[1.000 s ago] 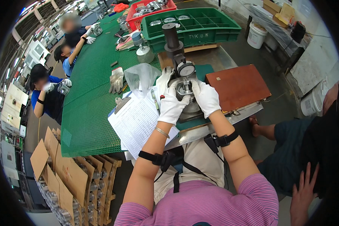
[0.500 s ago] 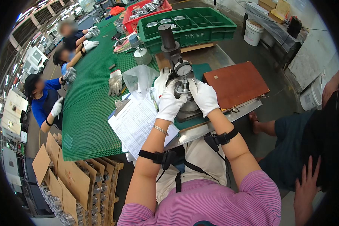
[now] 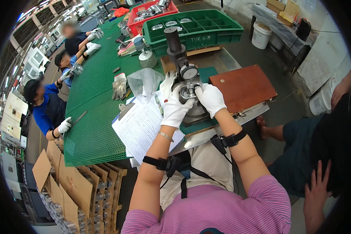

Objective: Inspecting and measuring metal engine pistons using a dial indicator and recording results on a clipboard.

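A round silver metal part (image 3: 188, 91) with an opening in its middle sits on the base of a dial gauge stand (image 3: 175, 43). The round white dial (image 3: 189, 72) is just above it. White gloves cover both my hands. My left hand (image 3: 176, 110) grips the part's left side, its fingers curled at the rim. From the right, my right hand (image 3: 211, 100) holds the same part with thumb and fingers against its edge. Beside my left hand lie an empty white glove (image 3: 168, 82), a clipboard with a written sheet (image 3: 138, 126) and a clear plastic bag (image 3: 145, 82).
A brown wooden case (image 3: 243, 89) lies right of the stand. Behind stand a green divided bin (image 3: 199, 39) and a red crate of metal parts (image 3: 133, 24). Co-workers line the green-matted table's (image 3: 93, 113) left side. Cardboard-separated parts (image 3: 76, 187) are stacked at lower left; another person sits right.
My hands stay on the metal part, with only slight shifts in them. At left, the blue-sleeved co-worker's lower hand has moved to the table edge, beside a thin long tool.
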`<state>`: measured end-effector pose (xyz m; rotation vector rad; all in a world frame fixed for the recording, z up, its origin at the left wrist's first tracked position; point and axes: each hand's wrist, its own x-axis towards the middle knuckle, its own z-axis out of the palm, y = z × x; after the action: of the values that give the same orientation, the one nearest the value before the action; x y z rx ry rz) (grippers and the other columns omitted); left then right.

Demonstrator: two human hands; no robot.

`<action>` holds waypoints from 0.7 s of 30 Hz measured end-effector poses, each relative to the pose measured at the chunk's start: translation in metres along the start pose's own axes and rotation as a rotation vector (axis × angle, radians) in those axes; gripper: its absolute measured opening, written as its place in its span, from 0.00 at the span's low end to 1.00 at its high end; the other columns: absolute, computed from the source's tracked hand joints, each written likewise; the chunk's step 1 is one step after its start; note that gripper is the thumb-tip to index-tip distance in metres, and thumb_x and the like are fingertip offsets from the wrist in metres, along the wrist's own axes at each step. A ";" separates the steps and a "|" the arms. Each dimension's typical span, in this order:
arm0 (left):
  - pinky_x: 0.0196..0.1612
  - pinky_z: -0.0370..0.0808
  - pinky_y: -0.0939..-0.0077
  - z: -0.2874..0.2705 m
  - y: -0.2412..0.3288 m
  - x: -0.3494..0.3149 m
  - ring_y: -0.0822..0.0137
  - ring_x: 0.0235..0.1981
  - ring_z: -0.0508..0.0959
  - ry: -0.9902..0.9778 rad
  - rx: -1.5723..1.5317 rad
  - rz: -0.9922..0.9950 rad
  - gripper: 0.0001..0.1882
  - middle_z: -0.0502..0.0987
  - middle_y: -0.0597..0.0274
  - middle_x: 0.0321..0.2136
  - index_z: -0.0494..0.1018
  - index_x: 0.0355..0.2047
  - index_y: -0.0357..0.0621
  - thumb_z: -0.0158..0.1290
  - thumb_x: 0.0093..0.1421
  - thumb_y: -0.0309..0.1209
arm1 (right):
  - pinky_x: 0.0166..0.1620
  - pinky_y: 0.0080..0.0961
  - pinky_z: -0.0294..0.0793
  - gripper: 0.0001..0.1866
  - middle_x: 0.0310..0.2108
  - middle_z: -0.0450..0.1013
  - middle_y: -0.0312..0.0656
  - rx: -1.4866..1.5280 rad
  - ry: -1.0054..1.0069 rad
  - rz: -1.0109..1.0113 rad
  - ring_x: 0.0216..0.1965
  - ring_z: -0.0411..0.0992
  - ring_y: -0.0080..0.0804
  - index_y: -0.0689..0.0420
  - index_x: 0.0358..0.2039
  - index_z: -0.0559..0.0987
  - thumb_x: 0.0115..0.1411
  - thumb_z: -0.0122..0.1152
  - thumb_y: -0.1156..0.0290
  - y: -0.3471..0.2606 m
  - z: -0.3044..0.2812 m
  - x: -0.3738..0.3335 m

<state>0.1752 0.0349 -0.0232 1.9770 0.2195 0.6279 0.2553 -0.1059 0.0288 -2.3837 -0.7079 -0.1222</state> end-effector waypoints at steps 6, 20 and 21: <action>0.56 0.70 0.66 -0.012 0.044 -0.030 0.54 0.53 0.74 -0.011 0.128 -0.057 0.40 0.73 0.44 0.51 0.64 0.59 0.32 0.64 0.53 0.46 | 0.40 0.47 0.73 0.21 0.28 0.75 0.56 0.012 -0.105 -0.151 0.34 0.75 0.56 0.62 0.26 0.78 0.62 0.49 0.56 0.013 -0.018 -0.005; 0.49 0.79 0.63 -0.013 0.043 -0.079 0.60 0.41 0.80 0.195 -1.565 -0.674 0.17 0.79 0.55 0.39 0.73 0.44 0.40 0.47 0.68 0.42 | 0.37 0.40 0.74 0.13 0.29 0.76 0.55 0.193 -0.254 -0.317 0.32 0.75 0.52 0.62 0.40 0.81 0.62 0.53 0.68 -0.036 -0.040 -0.067; 0.46 0.79 0.66 -0.011 0.047 -0.081 0.62 0.39 0.80 0.235 -1.547 -0.667 0.15 0.80 0.57 0.37 0.73 0.44 0.41 0.49 0.67 0.41 | 0.37 0.40 0.74 0.13 0.29 0.76 0.55 0.193 -0.242 -0.315 0.32 0.75 0.52 0.62 0.40 0.81 0.62 0.53 0.68 -0.033 -0.035 -0.069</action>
<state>0.0958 -0.0122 -0.0055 0.2876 0.3566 0.3455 0.1825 -0.1374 0.0573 -2.1089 -1.1538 0.1014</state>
